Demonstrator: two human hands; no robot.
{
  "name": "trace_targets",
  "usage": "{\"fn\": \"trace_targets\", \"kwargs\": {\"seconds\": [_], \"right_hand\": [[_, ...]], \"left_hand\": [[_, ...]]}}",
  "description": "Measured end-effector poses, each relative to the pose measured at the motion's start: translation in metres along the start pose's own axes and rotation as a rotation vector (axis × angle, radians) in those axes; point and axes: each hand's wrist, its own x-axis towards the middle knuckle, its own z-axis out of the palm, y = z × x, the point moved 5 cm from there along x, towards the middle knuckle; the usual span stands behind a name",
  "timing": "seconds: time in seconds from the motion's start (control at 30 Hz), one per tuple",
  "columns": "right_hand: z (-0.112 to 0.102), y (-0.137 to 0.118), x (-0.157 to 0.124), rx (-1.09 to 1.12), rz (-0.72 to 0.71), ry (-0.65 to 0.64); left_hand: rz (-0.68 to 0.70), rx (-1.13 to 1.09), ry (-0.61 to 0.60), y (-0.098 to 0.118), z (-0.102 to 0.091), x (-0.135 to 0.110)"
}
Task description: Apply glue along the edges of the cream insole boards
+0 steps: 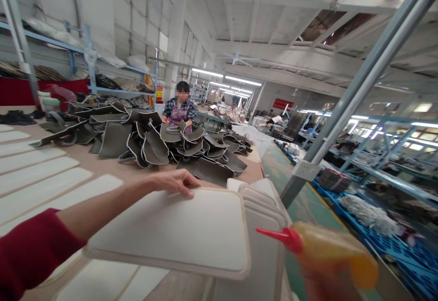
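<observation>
My left hand [178, 183] grips the far edge of a white rounded panel [178, 232], thumb on top and fingers under the rim. The panel is tilted above the table, with a glossy yellowish line along its border. At lower right, my right hand [321, 280] is wrapped round a glue bottle [335, 250] of clear plastic with amber liquid inside. Its red nozzle [277, 234] points left toward the panel's right edge, a little apart from it. Much of the right hand is blurred and hidden by the bottle. More panels [265, 200] are stacked just beyond the held one.
Rows of white panels [37, 173] lie on the brown table [219, 180] at left. A heap of grey-green bag pieces [150, 141] covers the far side, with a co-worker [179, 109] behind it. A slanted metal post [328, 136] with a socket box [305, 170] rises at right.
</observation>
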Motion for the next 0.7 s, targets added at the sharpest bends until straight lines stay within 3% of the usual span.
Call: {"fn": "trace_targets", "kwargs": {"seconds": [0.2, 0.5, 0.7], "right_hand": [[-0.035, 0.009, 0.024, 0.008, 0.013, 0.042], [-0.017, -0.012, 0.018, 0.045, 0.03, -0.055], [-0.027, -0.005, 0.01, 0.017, 0.022, -0.053]], "left_hand": [[-0.016, 0.002, -0.094, 0.008, 0.007, -0.011], [0.0, 0.007, -0.217, 0.026, 0.017, -0.017], [0.013, -0.027, -0.264, 0.019, 0.016, -0.015]]}}
